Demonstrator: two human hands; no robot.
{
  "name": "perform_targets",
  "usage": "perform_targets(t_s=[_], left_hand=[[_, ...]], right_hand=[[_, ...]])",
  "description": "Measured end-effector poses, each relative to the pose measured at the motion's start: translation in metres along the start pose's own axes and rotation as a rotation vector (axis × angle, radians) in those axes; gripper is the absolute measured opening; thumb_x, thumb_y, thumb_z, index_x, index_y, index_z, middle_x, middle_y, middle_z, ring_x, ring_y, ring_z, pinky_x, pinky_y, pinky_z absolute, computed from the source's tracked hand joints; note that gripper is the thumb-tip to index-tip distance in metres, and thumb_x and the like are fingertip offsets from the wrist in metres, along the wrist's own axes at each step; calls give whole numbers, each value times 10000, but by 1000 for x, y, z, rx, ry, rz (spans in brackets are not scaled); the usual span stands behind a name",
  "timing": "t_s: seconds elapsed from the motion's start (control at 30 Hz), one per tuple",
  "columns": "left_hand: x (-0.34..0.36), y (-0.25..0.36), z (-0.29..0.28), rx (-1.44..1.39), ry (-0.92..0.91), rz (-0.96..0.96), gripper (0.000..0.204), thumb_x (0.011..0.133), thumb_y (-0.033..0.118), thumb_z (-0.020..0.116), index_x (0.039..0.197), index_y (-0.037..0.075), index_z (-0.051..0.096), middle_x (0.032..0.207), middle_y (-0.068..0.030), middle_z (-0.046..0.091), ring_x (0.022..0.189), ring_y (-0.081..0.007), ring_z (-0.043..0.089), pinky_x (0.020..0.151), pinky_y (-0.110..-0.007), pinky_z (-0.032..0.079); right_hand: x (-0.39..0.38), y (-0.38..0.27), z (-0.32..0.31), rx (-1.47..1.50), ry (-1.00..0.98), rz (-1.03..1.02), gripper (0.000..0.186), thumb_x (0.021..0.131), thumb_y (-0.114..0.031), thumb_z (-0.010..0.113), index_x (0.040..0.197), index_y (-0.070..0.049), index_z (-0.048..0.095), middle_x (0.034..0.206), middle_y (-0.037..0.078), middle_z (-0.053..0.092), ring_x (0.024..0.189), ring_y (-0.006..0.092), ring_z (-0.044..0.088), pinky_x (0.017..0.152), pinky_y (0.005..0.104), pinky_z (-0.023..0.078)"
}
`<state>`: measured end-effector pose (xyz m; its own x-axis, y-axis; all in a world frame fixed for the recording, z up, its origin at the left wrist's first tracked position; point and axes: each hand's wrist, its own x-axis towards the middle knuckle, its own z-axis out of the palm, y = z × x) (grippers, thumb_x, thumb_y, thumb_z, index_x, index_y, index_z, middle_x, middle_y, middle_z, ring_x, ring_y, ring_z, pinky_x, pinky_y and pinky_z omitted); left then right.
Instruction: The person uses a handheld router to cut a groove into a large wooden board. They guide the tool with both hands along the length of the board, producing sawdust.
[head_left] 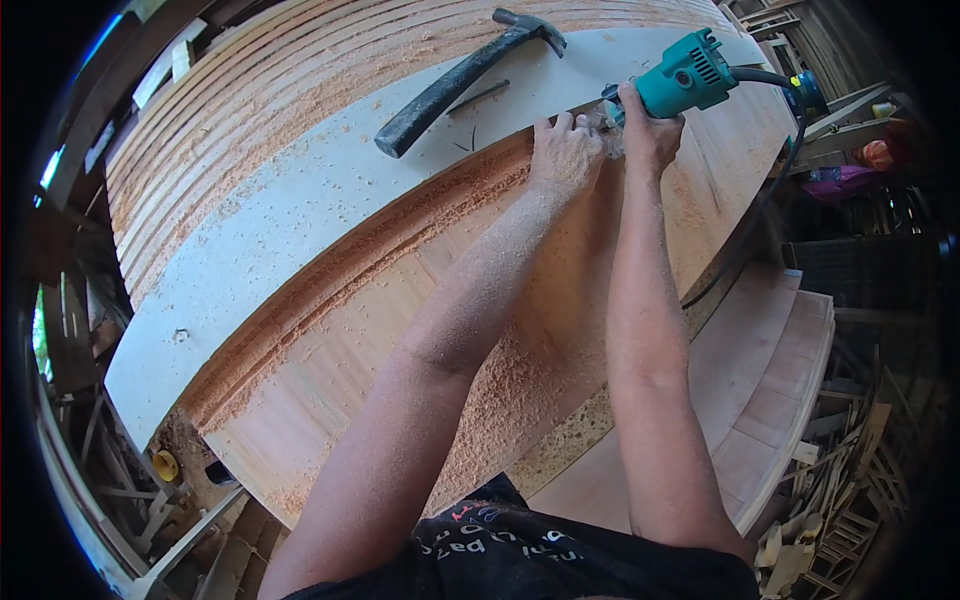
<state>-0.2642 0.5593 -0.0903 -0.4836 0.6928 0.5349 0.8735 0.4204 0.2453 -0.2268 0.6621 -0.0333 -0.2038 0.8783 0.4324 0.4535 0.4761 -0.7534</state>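
A teal trim router (690, 78) lies tilted over at the far right of the workpiece, its motor end pointing away to the right. My right hand (650, 135) is wrapped around its lower body. Dusted with sawdust, my left hand (568, 158) is closed at the clear base of the router, beside the edge of a curved white template board (270, 215). What its fingertips grip is partly hidden. Under both arms is a pale wooden panel (330, 390). A shavings-filled groove (370, 215) follows the template's inner curve on it.
A claw hammer (465, 75) with a dark handle lies on the template, next to a thin dark stick (480, 96). The router's black cord (775, 190) hangs down the right side. A curved wooden piece (770, 400) stands at lower right, with scrap wood (835, 530) beyond.
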Motion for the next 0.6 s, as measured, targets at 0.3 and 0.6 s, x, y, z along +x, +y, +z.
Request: perform_targets(t_s=[0.3, 0.6], left_hand=[[6, 1, 2, 11, -41, 13, 166, 821, 184, 582, 939, 138, 689, 1081, -33, 670, 989, -205, 599, 799, -445, 397], [12, 3, 5, 32, -4, 43, 156, 817, 170, 579, 922, 144, 691, 970, -22, 651, 940, -188, 596, 770, -435, 390]], right_hand=[[5, -2, -1, -34, 10, 18, 812, 630, -543, 793, 1098, 81, 565, 1070, 220, 648, 1034, 362, 633, 936, 444, 472], [17, 10, 3, -6, 9, -13, 780, 630, -560, 778, 1070, 60, 603, 1061, 204, 650, 1040, 361, 628, 935, 456, 467]])
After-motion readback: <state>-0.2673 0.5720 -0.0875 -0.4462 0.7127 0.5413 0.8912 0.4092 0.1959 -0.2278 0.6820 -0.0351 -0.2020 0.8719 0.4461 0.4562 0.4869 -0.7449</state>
